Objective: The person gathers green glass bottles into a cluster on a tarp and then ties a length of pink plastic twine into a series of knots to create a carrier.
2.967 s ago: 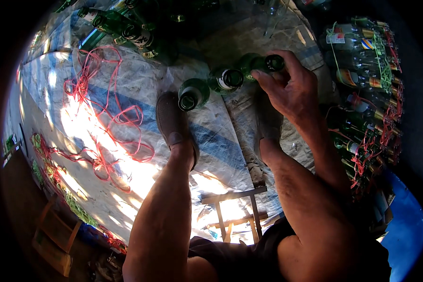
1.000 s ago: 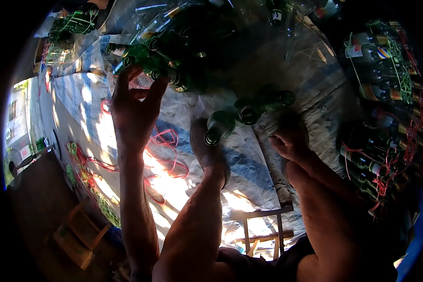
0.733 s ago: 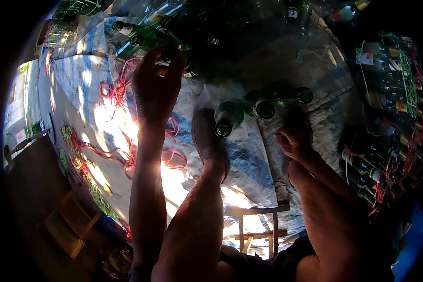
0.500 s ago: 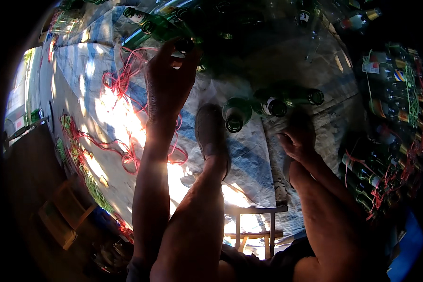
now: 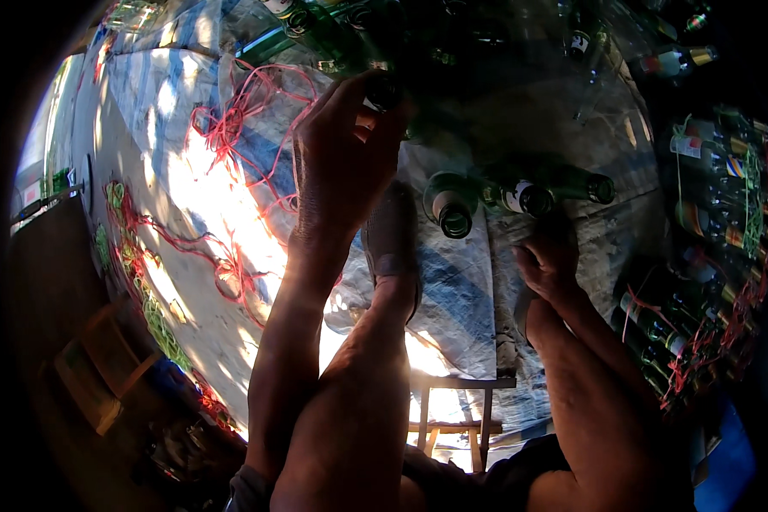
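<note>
My left hand (image 5: 346,149) reaches forward over the sheet, its fingers curled round the neck of a dark glass bottle (image 5: 383,92). The rest of that bottle is lost in shadow. My right hand (image 5: 548,263) is low beside my right knee, fingers curled in. Deep shade hides what it holds, if anything. Just beyond it are three green glass bottles: one with a pale neck label (image 5: 450,209), a second with a white label (image 5: 525,198), and a third (image 5: 593,187) at their right.
More green bottles (image 5: 303,26) lie at the far left. Tangled pink string (image 5: 222,128) trails over the blue-and-white sheet (image 5: 452,290). Bottles bundled with string (image 5: 712,179) line the right side. A small wooden stool (image 5: 102,367) is at lower left; a wooden frame (image 5: 461,384) shows between my legs.
My left hand has moved to the right with the bottle in its fingers. The whole view has shifted slightly; my right hand stays near the three green bottles.
</note>
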`<state>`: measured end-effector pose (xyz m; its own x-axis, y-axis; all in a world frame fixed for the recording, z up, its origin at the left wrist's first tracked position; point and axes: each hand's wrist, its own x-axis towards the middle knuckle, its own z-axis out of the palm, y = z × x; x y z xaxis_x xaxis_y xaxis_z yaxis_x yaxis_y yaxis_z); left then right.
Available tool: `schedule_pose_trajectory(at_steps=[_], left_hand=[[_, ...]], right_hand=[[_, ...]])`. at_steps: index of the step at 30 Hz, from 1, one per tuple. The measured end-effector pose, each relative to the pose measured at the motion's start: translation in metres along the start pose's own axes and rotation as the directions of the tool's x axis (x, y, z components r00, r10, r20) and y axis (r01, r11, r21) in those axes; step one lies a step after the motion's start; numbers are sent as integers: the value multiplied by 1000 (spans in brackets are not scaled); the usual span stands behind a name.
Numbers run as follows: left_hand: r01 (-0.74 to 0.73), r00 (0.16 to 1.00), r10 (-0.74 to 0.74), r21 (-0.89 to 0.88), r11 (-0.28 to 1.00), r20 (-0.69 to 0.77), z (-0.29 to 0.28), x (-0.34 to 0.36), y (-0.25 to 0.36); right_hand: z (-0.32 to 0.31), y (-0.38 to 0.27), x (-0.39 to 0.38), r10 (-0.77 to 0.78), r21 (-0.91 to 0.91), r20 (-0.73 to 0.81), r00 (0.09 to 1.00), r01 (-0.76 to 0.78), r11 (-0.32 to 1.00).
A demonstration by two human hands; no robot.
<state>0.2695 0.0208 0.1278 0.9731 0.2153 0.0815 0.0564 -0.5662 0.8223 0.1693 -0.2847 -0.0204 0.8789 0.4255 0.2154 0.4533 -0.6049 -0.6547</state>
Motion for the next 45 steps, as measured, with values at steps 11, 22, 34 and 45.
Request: schedule_pose_trajectory(at_steps=[11,22,34,45], left_hand=[[-74,996,76,-50,996,47,-3,-17,2],[-101,992,105,-61,993,65,-1,-24,-2],[-150,985,155,-62,987,79,4,-25,-3],[-110,986,124,-123,986,109,13,-29,-2]], right_hand=[[-5,-5,5,5,-76,37,999,-2,997],[-3,-4,2,-14,-71,39,999,17,997],[-5,-1,3,-38,-104,23,999,40,994],[-4,0,8,-44,-77,18,999,46,996]])
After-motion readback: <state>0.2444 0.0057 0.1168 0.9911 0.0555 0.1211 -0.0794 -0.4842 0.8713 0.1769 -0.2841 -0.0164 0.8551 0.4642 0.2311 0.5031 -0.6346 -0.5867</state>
